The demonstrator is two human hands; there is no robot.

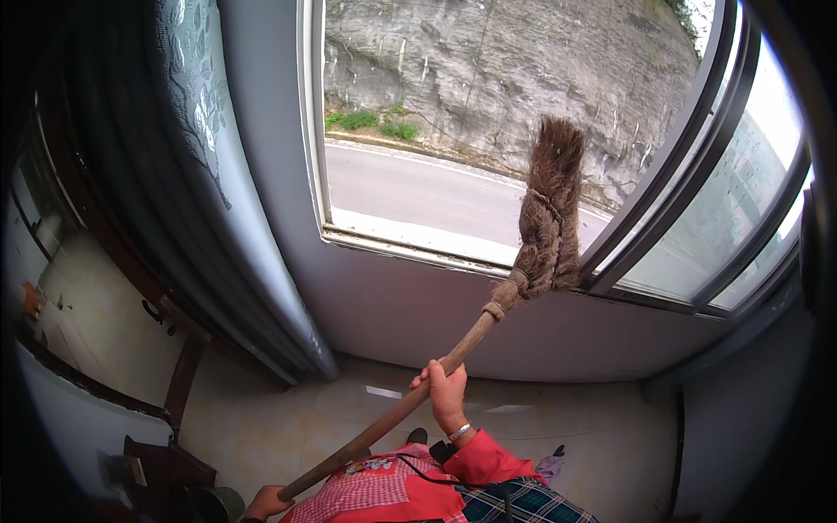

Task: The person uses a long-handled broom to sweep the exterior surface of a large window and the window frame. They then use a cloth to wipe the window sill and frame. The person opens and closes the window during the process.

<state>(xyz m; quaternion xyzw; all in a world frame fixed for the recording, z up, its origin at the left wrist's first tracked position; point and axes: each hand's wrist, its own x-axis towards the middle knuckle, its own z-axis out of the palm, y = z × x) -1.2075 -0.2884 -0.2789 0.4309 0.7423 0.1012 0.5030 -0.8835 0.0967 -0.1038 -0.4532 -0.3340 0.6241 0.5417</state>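
Observation:
A broom with brown fibre bristles [548, 216] and a wooden handle [386, 425] slants up from lower left to upper right. Low on the left, my left hand [267, 502] grips the handle near its end. Higher up the shaft, my right hand [448, 391] is closed around it, with a bracelet at the wrist. The bristle head points upward in front of the window opening [418, 189], overlapping the sill [418, 250] near the sliding panes; whether it touches them I cannot tell.
Sliding window panes [713, 216] fill the right side. At left hangs a grey-blue curtain [261, 261] beside an open doorway. A dark bucket [219, 505] stands at lower left near a dark wooden piece [163, 464]. A purple item [550, 465] lies on the tiled floor [588, 418].

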